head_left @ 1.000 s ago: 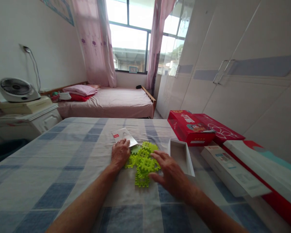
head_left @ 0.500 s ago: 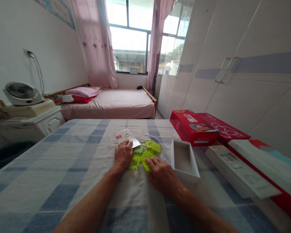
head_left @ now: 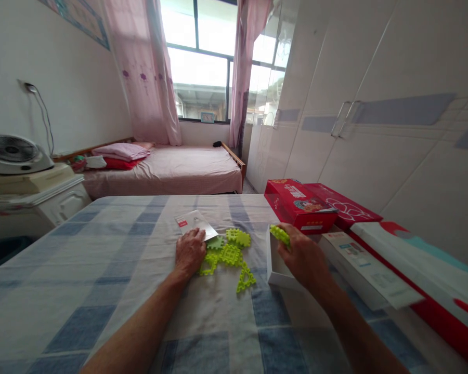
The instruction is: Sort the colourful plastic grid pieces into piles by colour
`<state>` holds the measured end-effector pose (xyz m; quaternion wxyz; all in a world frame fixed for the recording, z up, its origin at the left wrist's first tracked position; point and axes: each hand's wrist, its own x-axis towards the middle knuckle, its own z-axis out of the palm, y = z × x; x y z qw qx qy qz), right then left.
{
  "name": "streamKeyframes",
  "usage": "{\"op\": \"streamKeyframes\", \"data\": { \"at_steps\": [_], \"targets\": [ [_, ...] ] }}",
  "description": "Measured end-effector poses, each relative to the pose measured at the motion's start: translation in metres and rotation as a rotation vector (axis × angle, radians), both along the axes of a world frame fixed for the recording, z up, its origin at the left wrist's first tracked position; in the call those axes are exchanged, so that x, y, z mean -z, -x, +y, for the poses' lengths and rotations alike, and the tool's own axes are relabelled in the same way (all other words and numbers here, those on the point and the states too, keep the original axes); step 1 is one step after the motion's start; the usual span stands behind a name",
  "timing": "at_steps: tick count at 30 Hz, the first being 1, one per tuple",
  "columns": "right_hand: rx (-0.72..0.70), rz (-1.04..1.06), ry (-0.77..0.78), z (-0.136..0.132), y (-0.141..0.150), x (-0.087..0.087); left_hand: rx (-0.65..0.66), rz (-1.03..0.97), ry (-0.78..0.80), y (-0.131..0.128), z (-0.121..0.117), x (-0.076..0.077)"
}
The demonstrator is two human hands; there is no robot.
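One right hand [head_left: 304, 255] pinches toothed yellow-green plastic pieces [head_left: 280, 235] above one open white box [head_left: 283, 279]; their number cannot be told. One left hand [head_left: 190, 252] rests on the near edge of one printed leaflet [head_left: 195, 224]; its grip cannot be told. About six toothed tiles [head_left: 231, 255] lie between the hands, including one triangular frame [head_left: 246, 278]. Two red boxes [head_left: 301, 206] stand beyond; one printed white carton [head_left: 368, 261] lies right. The right hand hides part of the open box's interior.

The table [head_left: 203, 327] bears green pieces [head_left: 231, 255], a card [head_left: 195, 223], an open box [head_left: 278, 264], red boxes [head_left: 300, 206].
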<state>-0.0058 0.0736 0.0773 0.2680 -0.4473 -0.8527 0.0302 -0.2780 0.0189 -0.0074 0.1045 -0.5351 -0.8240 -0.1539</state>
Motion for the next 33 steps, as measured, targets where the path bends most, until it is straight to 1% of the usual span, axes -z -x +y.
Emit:
{"op": "streamKeyframes", "data": {
  "at_steps": [1, 3, 5, 6, 9, 10, 11, 13, 15, 16, 18, 22, 24, 27, 33],
  "targets": [
    [0.026, -0.06, -0.002, 0.005, -0.005, 0.002, 0.001, -0.004, -0.005, 0.0, 0.001, 0.001],
    [0.035, -0.152, -0.044, 0.011, -0.007, 0.007, -0.003, -0.019, -0.022, 0.001, 0.002, 0.003],
    [-0.028, -0.187, -0.074, 0.011, 0.003, 0.012, -0.018, -0.043, -0.043, 0.001, 0.003, 0.004],
    [-0.087, -0.19, -0.059, 0.01, 0.012, 0.014, -0.028, -0.053, -0.053, 0.001, 0.004, 0.004],
    [-0.305, -0.231, 0.079, 0.009, 0.049, 0.019, -0.045, -0.066, -0.058, 0.001, 0.004, 0.005],
    [-0.348, -0.264, 0.137, 0.011, 0.062, 0.021, -0.046, -0.066, -0.054, 0.001, 0.004, 0.005],
    [-0.365, -0.302, 0.2, 0.014, 0.075, 0.023, -0.045, -0.063, -0.051, 0.002, 0.004, 0.005],
    [-0.353, -0.371, 0.341, 0.023, 0.094, 0.028, -0.047, -0.056, -0.044, 0.002, 0.004, 0.006],
    [-0.332, -0.405, 0.472, 0.033, 0.104, 0.033, -0.05, -0.052, -0.042, 0.002, 0.004, 0.007],
    [-0.334, -0.409, 0.509, 0.036, 0.107, 0.035, -0.051, -0.052, -0.042, 0.002, 0.004, 0.008],
    [-0.357, -0.404, 0.509, 0.039, 0.107, 0.038, -0.05, -0.053, -0.042, 0.002, 0.004, 0.008],
    [-0.419, -0.334, 0.384, 0.035, 0.1, 0.04, -0.044, -0.054, -0.036, 0.002, 0.005, 0.008],
    [-0.426, -0.278, 0.353, 0.033, 0.098, 0.041, -0.044, -0.059, -0.034, 0.002, 0.005, 0.007],
    [-0.356, -0.211, 0.344, 0.035, 0.095, 0.043, -0.046, -0.073, -0.025, 0.002, 0.005, 0.005],
    [-0.244, -0.186, 0.428, 0.047, 0.096, 0.049, -0.053, -0.077, -0.009, 0.002, 0.005, 0.006]
  ]
}}
